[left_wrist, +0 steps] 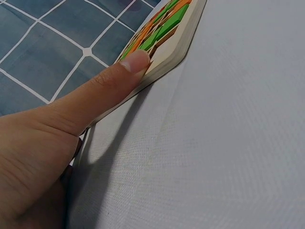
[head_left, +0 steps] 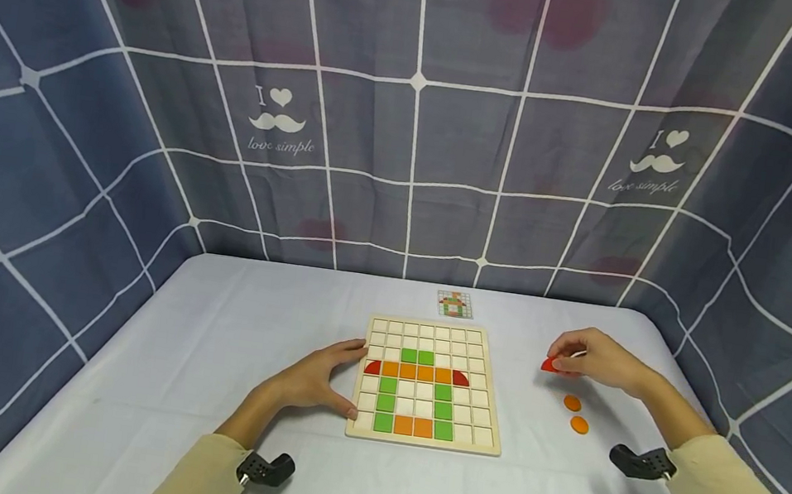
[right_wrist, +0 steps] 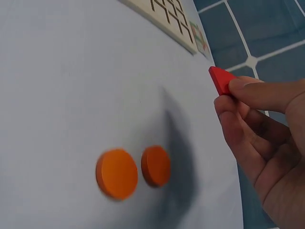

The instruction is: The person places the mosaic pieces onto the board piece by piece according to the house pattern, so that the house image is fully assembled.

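Observation:
My left hand rests along the left side of a square wooden grid board, fingers spread. Its thumb lies on the near left corner of the rim. On the board, green and orange square tiles form a pattern, with a dark red rounded tile at each end of the orange row. To the right of the board, my right hand pinches a small flat red tile with a pointed corner between thumb and fingers, above the tablecloth.
Two orange discs, one nearer and one farther, lie on the white tablecloth below the right hand. A small pattern card lies behind the board. A grey-blue checked curtain surrounds the table on the back and sides.

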Action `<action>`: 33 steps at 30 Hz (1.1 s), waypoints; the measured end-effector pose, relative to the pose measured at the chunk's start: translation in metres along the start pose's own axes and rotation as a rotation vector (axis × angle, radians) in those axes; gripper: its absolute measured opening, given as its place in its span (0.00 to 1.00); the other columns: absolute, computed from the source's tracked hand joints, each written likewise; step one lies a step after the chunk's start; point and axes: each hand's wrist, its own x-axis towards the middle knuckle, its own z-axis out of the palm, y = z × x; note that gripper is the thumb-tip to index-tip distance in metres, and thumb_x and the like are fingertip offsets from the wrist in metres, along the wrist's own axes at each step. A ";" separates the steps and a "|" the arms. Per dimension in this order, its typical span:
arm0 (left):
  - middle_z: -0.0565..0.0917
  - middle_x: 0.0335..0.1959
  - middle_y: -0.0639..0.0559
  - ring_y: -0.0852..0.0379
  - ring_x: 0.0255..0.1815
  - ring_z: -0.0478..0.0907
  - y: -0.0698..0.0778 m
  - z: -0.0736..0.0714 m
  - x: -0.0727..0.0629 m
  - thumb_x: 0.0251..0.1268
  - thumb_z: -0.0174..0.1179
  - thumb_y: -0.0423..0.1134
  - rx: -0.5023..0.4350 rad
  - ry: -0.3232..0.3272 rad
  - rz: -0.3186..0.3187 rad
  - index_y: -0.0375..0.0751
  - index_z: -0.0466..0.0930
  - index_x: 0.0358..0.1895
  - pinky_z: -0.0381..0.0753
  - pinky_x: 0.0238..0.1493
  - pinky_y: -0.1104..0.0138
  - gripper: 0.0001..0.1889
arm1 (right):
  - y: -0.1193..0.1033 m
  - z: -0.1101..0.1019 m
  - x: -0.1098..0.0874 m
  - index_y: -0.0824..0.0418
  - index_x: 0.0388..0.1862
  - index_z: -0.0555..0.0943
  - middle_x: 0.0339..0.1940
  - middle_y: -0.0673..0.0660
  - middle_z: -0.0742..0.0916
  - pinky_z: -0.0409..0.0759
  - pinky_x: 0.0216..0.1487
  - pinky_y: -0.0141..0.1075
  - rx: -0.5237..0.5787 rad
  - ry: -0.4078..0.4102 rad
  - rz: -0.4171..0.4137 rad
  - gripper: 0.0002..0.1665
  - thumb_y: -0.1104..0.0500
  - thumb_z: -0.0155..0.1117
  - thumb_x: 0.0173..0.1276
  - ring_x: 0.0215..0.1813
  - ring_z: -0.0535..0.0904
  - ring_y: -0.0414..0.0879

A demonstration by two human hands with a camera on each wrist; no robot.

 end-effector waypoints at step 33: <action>0.59 0.82 0.48 0.43 0.82 0.53 -0.004 0.001 0.001 0.44 0.84 0.56 0.015 0.008 0.001 0.40 0.64 0.80 0.54 0.78 0.45 0.58 | -0.075 0.091 0.087 0.58 0.40 0.88 0.37 0.50 0.89 0.82 0.44 0.39 0.044 -0.016 -0.227 0.05 0.63 0.75 0.66 0.42 0.83 0.48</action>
